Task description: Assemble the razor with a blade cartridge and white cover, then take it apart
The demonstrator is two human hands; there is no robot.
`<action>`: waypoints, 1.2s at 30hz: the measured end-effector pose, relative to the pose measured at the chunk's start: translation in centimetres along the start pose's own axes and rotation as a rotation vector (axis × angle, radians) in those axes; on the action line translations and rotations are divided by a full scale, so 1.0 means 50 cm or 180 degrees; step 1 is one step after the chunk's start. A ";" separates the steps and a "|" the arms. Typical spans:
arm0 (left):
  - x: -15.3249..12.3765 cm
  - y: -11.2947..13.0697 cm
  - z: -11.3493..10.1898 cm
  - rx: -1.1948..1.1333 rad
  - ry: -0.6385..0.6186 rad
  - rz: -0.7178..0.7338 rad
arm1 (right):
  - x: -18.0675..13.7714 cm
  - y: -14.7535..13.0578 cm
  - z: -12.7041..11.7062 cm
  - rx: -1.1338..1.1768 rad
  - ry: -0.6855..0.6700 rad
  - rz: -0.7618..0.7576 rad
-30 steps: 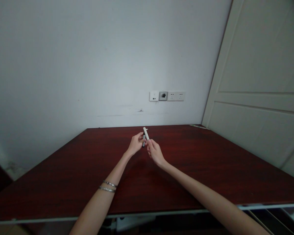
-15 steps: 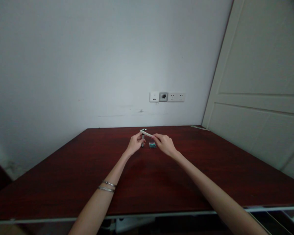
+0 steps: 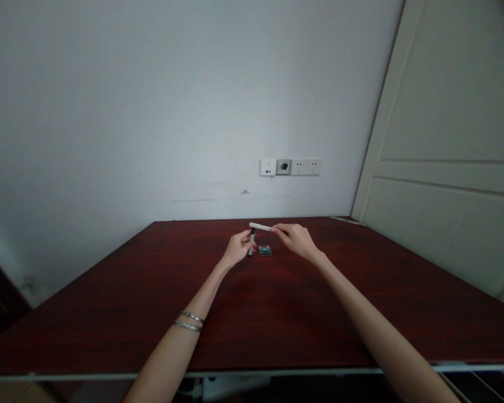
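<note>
Upright in the closed fingers of my left hand [image 3: 237, 249] is a slim grey handle with black ends [image 3: 251, 244], resembling a razor; its head is not clear. My right hand [image 3: 297, 239] pinches one end of a white stick [image 3: 261, 226]. The stick's far, rounded end lies across the top of the handle; whether they touch I cannot tell. Just right of the handle, a small clear case [image 3: 265, 251] with something teal inside rests on the table, between my hands.
The dark red wooden table [image 3: 252, 313] reaches back to a white wall [image 3: 193, 112]. Sockets and switches [image 3: 289, 167] are set low in that wall. A pale panelled door [image 3: 441, 140] stands at the right. Below the table's front edge, an open shelf space shows.
My right hand has drawn the white stick to the right and levelled it. The handle in my left hand stays upright, its T-shaped top no longer showing. The view has shifted slightly.
</note>
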State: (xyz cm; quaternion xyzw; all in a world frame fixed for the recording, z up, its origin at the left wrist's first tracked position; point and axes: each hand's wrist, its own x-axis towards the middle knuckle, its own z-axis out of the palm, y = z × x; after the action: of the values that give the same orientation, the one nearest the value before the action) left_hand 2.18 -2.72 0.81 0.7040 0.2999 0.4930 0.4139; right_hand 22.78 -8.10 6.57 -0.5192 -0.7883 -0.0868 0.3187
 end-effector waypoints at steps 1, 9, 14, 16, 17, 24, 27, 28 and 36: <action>0.000 0.002 0.000 -0.0018 0.0011 -0.0006 | 0.003 0.017 -0.006 -0.0020 -0.0007 0.0020; 0.000 0.008 -0.002 -0.0078 0.0066 -0.0031 | 0.008 0.076 -0.030 0.0631 0.0081 0.0044; -0.002 0.013 0.006 -0.0110 0.0034 -0.0054 | 0.018 0.005 -0.027 0.0838 -0.0114 -0.0274; -0.003 0.018 0.007 -0.0133 0.0033 -0.0022 | 0.022 -0.001 -0.026 0.0806 -0.0154 -0.0313; -0.003 0.020 0.007 -0.0136 0.0031 -0.0015 | 0.022 0.003 -0.025 0.0796 -0.0165 -0.0297; -0.006 0.025 0.008 -0.0111 -0.0024 -0.0088 | 0.014 0.059 -0.039 0.1142 -0.0256 -0.0070; -0.006 0.022 0.006 -0.0073 0.0002 -0.0077 | 0.015 0.054 -0.052 0.1517 -0.0252 -0.0077; -0.006 0.020 0.005 -0.0036 0.0018 -0.0048 | 0.016 0.050 -0.058 0.1636 -0.0263 -0.0072; -0.002 0.017 -0.001 0.0211 -0.0008 0.0225 | 0.023 0.012 -0.084 0.1897 -0.0949 -0.0458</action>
State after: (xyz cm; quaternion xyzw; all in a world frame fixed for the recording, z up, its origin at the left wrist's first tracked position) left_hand 2.13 -3.19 1.52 0.7282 0.2906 0.4962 0.3730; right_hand 24.75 -8.92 10.44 -0.3532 -0.8515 0.2019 0.3307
